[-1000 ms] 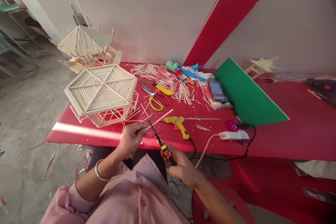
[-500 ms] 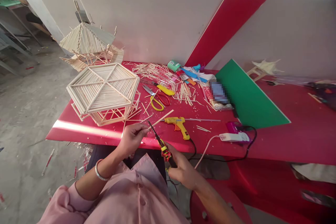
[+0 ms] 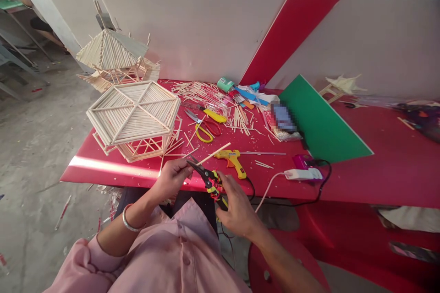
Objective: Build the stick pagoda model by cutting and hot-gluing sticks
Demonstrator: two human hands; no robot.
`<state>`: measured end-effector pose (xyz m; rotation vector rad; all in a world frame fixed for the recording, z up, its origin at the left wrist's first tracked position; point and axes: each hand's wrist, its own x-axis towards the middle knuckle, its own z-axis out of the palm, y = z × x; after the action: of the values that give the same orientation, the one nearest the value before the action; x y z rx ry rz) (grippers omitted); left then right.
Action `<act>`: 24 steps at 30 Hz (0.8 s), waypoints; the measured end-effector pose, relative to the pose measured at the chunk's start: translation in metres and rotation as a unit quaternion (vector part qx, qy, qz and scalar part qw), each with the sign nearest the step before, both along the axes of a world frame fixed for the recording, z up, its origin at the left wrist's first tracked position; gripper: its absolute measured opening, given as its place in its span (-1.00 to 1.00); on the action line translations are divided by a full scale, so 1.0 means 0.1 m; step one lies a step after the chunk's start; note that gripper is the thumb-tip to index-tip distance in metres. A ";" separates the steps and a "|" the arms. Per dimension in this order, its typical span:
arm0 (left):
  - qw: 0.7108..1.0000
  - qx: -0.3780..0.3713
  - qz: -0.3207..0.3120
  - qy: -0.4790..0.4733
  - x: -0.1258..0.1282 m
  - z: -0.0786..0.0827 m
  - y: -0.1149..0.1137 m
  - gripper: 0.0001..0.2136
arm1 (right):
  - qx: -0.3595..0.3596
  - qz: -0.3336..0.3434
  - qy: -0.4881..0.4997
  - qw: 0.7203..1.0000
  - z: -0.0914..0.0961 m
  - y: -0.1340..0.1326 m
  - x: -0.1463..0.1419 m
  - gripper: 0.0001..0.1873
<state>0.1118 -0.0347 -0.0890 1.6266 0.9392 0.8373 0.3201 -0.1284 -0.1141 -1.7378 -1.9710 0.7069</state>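
Note:
My left hand (image 3: 171,178) pinches a thin wooden stick (image 3: 213,154) that slants up to the right over the red table's (image 3: 378,178) near edge. My right hand (image 3: 237,210) grips the yellow-and-black handles of a pair of cutters (image 3: 209,181), whose dark blades are apart around the stick close to my left fingers. A yellow glue gun (image 3: 232,160) lies on the table just beyond the stick. To the left stands a hexagonal stick model (image 3: 134,116).
A second stick model with a pitched roof (image 3: 112,57) stands behind the first. Loose sticks (image 3: 206,94), yellow-handled scissors (image 3: 204,130), a green board (image 3: 319,123) and a white power strip (image 3: 304,174) lie on the table. White and red panels (image 3: 206,23) wall off the back.
My right hand has risen and moved left. The cutter blades, closed before, now stand apart around the stick beside my left fingers. My left hand has kept its hold.

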 end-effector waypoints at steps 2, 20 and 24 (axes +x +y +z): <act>1.000 0.005 0.007 -0.005 0.01 0.00 -0.01 -0.73 | -0.007 -0.003 0.007 1.000 -0.01 0.01 0.00 -0.10; 0.961 -0.245 -0.042 -0.119 -0.01 -0.07 -0.01 -0.65 | -0.062 0.014 0.057 0.996 -0.13 0.00 0.07 -0.06; 0.987 -0.150 -0.017 -0.058 0.00 0.01 0.00 -0.60 | -0.084 0.013 0.178 0.980 -0.07 0.01 0.09 -0.03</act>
<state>0.1123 -0.0342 -0.0877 1.3179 0.9053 0.7205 0.3293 -0.1273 -0.1210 -1.5471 -1.7319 1.1342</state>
